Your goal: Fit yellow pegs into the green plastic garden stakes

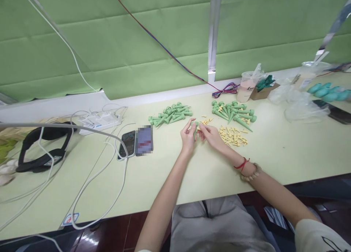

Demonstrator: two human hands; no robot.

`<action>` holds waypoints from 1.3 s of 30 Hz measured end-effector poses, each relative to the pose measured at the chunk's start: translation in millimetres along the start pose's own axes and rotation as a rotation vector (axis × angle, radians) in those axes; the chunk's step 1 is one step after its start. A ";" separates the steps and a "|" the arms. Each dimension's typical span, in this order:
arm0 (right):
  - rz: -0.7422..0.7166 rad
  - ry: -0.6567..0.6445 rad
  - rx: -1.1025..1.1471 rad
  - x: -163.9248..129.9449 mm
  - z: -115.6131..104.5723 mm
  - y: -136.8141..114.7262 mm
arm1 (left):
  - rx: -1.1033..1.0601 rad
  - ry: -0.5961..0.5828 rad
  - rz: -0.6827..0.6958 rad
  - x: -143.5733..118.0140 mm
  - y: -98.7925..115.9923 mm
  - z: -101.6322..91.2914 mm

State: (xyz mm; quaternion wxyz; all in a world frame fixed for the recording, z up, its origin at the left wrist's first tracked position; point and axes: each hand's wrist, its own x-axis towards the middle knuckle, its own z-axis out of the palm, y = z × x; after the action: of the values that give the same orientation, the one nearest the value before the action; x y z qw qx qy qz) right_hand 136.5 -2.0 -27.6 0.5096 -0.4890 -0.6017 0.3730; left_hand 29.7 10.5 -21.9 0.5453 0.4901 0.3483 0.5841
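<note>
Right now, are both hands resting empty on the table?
No: the left hand and right hand together hold a green cone piece above the table.

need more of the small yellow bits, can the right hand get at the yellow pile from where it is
Probably yes. The right hand is beside the pile of yellow pieces, with only bare table between them. But its fingers share a grip on a green cone with the left hand, so it would need to let go.

No legible text in view: the red-and-blue sticker at the table's front edge carries a mark too small to read, the print on the plastic cup is blurred, and one phone screen is pixelated.
</note>
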 end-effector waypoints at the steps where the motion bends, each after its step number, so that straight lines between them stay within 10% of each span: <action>1: -0.066 0.030 -0.067 0.1 -2.2 0.8 | -0.039 0.009 -0.022 1.4 -0.2 -0.2; 9: -0.402 -0.015 -0.317 3.6 -19.3 3.0 | -0.114 -0.050 -0.102 3.3 -2.1 -3.8; 23: -0.103 -0.062 -0.131 1.4 -4.4 4.8 | 0.118 0.037 0.056 -1.7 1.4 -1.5; 32: -0.518 0.043 -0.484 2.1 -16.0 11.5 | 0.178 0.198 -0.044 5.2 -10.4 -3.0; 39: -0.385 0.018 -0.486 0.1 -13.4 15.1 | 0.211 0.186 -0.049 2.6 -15.1 1.7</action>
State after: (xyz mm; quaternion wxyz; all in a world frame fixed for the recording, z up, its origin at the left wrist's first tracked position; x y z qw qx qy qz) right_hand 152.7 1.1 -39.1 0.4443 -0.4770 -0.7502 0.1106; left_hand 36.0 15.3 -35.1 0.4702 0.4797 0.4687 0.5737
